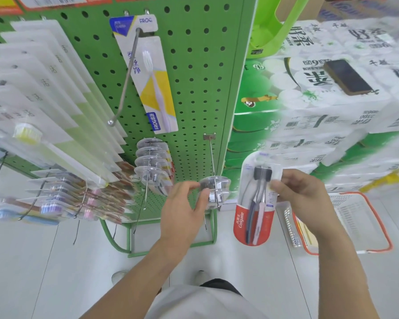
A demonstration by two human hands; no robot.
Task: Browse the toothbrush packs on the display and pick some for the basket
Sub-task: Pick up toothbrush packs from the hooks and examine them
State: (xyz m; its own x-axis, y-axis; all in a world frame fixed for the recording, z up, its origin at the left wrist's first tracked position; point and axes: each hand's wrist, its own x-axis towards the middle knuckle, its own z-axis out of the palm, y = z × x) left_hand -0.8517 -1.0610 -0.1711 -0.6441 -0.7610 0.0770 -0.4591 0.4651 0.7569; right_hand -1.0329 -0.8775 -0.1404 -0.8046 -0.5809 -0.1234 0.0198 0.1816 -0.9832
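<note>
My right hand (302, 194) grips a red-and-clear Colgate toothbrush pack (253, 203), held upright in front of me, free of the display. My left hand (184, 203) pinches the top of another clear toothbrush pack (217, 187) that still hangs on a metal hook (211, 155) of the green pegboard display (194, 88). More clear packs (152, 164) hang on the hook to its left. A single Frog toothbrush pack (148, 72) hangs higher up. The white basket with orange rim (364, 224) stands on the floor at the right, below my right hand.
Rows of white and green packs (44, 100) and colourful packs (78, 199) fill the display's left side. Stacked tissue packs (332, 125) with a dark phone (348, 77) on top stand to the right. The display's green frame legs (115, 238) stand on the white floor.
</note>
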